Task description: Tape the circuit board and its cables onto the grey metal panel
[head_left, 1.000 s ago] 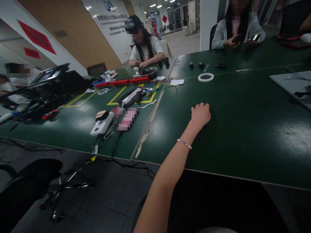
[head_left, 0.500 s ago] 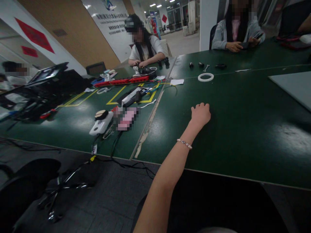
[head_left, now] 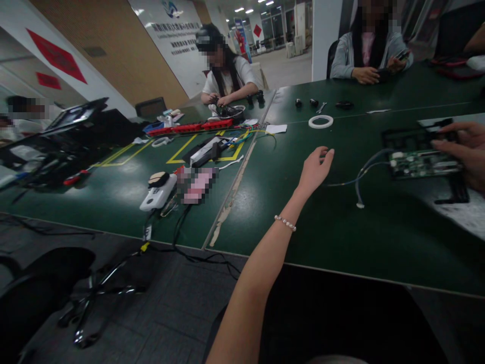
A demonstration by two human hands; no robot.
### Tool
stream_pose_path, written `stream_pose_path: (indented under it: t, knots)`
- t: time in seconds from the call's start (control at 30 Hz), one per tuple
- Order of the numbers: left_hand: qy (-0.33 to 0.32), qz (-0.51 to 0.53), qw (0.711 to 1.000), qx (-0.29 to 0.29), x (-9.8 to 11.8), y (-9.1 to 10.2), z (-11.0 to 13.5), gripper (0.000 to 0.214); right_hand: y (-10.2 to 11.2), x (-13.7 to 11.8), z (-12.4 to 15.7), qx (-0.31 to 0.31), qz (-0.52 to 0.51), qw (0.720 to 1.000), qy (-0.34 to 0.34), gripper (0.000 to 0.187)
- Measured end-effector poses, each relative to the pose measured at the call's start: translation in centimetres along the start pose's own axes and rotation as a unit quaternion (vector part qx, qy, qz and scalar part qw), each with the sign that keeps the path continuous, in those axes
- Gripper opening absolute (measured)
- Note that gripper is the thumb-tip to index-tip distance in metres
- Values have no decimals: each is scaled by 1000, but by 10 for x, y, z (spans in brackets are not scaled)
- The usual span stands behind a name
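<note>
My left hand (head_left: 317, 166), with a beaded bracelet (head_left: 285, 223) on its wrist, is just above the green table. Its fingers are loosely bent and apart, and nothing shows between them. At the right edge my right hand (head_left: 468, 147) grips a black bracket (head_left: 403, 136) that carries a green circuit board (head_left: 424, 165). Thin cables (head_left: 359, 180) hang from the board's left end toward my left hand; one ends in a small white plug (head_left: 359, 205). Part of my right hand lies outside the picture.
A white tape roll (head_left: 320, 121), a small wrench (head_left: 322, 107) and black parts lie farther back. Left of the table seam are a white device (head_left: 158, 194), a pink phone-like item (head_left: 199, 186) and a red power strip (head_left: 189, 127). Two people sit across the table.
My right hand has come into view from the right with the bracket and circuit board. My left hand has lifted slightly and turned, its fingers loosening.
</note>
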State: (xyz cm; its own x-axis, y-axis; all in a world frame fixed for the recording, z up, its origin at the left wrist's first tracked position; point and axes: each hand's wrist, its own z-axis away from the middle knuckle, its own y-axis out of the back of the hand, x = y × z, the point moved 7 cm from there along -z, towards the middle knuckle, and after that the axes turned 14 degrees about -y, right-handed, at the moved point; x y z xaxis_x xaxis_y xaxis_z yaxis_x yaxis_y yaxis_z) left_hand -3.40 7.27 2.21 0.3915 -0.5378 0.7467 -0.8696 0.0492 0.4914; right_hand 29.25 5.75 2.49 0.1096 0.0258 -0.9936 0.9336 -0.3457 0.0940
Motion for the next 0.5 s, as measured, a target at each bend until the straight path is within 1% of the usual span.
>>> stream_pose_path:
  t: [0.03, 0.07, 0.1, 0.2, 0.27, 0.3, 0.4, 0.5]
  knots:
    - [8, 47, 999, 5, -1, -1, -1, 45, -15, 6, 3, -43, -14, 999, -14, 35]
    - [21, 91, 996, 0, -2, -3, -2, 45, -29, 10, 7, -82, -19, 996, -26, 36]
    - [37, 133, 990, -16, -2, -7, -1, 45, -41, 14, 12, -105, -14, 994, -33, 37]
    - [91, 242, 961, -102, 2, -27, 5, 48, -64, 19, 25, -149, 2, 988, -37, 39]
    - [111, 289, 939, -152, 6, -40, 12, 49, -72, 21, 31, -169, 6, 985, -40, 40]
    - [116, 304, 931, -167, 7, -46, 14, 50, -75, 23, 33, -177, 8, 983, -41, 41]
    - [132, 328, 918, -176, 5, -58, 19, 56, -80, 29, 35, -185, 19, 982, -40, 41]
    - [151, 339, 911, -178, -1, -64, 22, 60, -85, 34, 36, -200, 26, 978, -47, 42]
